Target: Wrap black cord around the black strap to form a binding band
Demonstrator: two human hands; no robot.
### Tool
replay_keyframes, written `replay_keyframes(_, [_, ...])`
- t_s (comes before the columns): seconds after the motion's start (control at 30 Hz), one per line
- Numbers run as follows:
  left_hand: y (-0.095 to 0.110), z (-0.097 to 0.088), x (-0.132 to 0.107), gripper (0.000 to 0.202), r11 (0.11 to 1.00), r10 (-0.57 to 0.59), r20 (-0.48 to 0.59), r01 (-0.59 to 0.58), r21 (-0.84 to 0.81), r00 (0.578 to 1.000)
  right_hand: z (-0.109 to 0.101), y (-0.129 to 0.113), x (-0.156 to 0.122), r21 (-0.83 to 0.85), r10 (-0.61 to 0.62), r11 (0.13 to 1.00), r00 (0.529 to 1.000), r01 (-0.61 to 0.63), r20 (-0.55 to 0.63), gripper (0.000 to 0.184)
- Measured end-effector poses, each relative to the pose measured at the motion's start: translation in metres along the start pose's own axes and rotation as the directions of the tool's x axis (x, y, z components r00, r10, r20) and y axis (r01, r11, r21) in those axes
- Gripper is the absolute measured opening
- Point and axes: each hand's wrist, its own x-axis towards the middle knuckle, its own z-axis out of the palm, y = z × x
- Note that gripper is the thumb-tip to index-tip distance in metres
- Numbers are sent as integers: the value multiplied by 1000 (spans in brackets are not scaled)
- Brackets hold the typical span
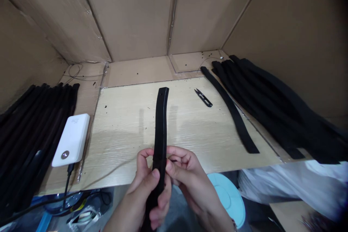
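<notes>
A long black padded strip (160, 123) runs from the middle of the table toward me, its far end bearing a small dark hole. My left hand (148, 185) is wrapped around its near part, thumb on top. At the strip's right edge, my right hand (185, 170) pinches with thumb and fingers at a seam or fold; what exactly sits between the fingertips is too small to tell. Black thread snips (203, 98) lie on the table to the right, away from both hands. Beyond them rests a single loose black strip (231, 110).
Piles of black strips lie at the left (40, 116) and right (266, 105). A white power bank (71, 139) with a cable plugged in sits at the left. Cardboard walls (138, 14) enclose the wooden tabletop (122, 130). A light blue round lid (228, 199) shows below the edge.
</notes>
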Motion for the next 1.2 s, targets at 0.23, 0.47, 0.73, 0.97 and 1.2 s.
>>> replay_keyframes(0.23, [-11, -4, 2, 41, 971, -106, 74, 119, -207, 992, -4, -4, -1, -15, 58, 998, 995, -57, 84, 35])
replay_keyframes(0.47, [-21, 7, 3, 47, 969, 53, -312, 26, 244, 949, -2, -4, -3, -52, -19, 998, 999, 17, -42, 34])
replay_keyframes(0.73, [-24, 15, 3, 27, 770, 389, -515, 37, 637, 764, 11, -6, -5, -154, -136, 982, 980, 113, -147, 45])
replay_keyframes(0.97, [-24, 13, 2, 28, 886, 352, -503, -109, 450, 789, 20, 0, -10, -151, -181, 974, 980, 168, -79, 44])
replay_keyframes(1.2, [-20, 16, 1, 27, 952, 257, -466, -140, 272, 847, 23, 5, -10, -108, -199, 976, 976, 189, -86, 39])
